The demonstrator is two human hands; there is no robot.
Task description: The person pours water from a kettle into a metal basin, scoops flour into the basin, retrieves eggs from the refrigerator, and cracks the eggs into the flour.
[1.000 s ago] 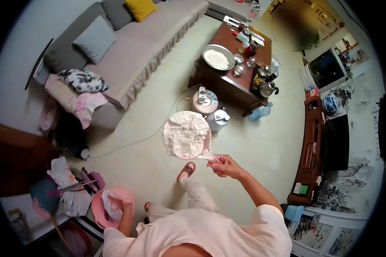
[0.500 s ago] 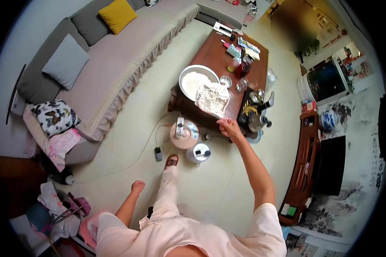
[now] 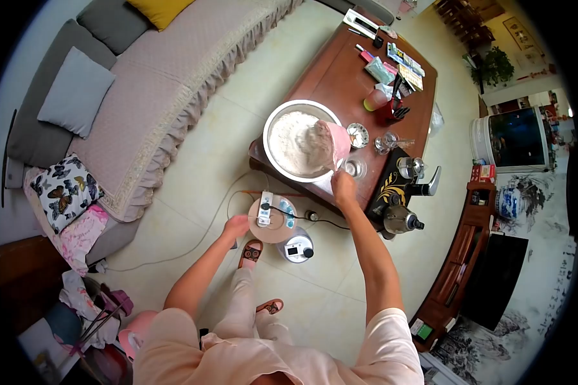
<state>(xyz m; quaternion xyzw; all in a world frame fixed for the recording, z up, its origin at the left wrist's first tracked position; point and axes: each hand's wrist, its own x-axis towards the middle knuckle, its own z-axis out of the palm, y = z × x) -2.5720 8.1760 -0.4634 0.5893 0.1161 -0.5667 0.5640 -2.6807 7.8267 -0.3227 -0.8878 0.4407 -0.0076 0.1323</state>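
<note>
A pink scoop [image 3: 339, 142] is tilted over a wide metal bowl [image 3: 268, 142], and white flour [image 3: 290, 138] lies in the bowl below it. Some powder is spilling from the scoop's mouth. My right hand [image 3: 344, 187] is closed around the scoop's handle at the table corner. Lower down, my left hand [image 3: 236, 226] hangs beside a round stool [image 3: 275, 232] that bears a white power strip [image 3: 264, 210]. Its fingers are blurred, so their shape is unclear.
The brown table [image 3: 327, 74] also carries a glass bowl [image 3: 354, 168], a small dish [image 3: 358, 135], a black tea tray [image 3: 392, 186] and a kettle [image 3: 401, 219]. A grey canister [image 3: 295, 249] stands by my feet. Cables cross the floor; a long sofa [image 3: 173, 70] is on the left.
The scoop, level and heaped with flour before, is now tipped leftward over the bowl. My left hand has risen toward the stool. I stand closer to the table.
</note>
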